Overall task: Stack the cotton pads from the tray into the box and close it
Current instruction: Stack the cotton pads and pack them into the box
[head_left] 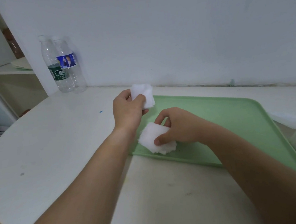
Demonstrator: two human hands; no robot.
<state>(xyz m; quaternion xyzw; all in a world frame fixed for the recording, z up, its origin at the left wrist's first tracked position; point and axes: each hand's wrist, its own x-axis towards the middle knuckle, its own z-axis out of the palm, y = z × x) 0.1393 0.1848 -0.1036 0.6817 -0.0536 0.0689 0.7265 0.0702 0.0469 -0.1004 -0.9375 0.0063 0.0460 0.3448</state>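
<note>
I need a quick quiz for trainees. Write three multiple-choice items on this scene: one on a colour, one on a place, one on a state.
1. What colour is the flat plastic tray? A. Red B. Pale green C. Black
2. Where do the two clear plastic bottles stand? A. On a chair B. On the white table by the wall C. On the floor
3. What is the left hand doing? A. Lying flat B. Gripping a bottle C. Holding a stack of white square cotton pads
Key: 1 B, its bare surface is green; 2 B, they stand against the wall; 3 C, its fingers curl round the pads.
</note>
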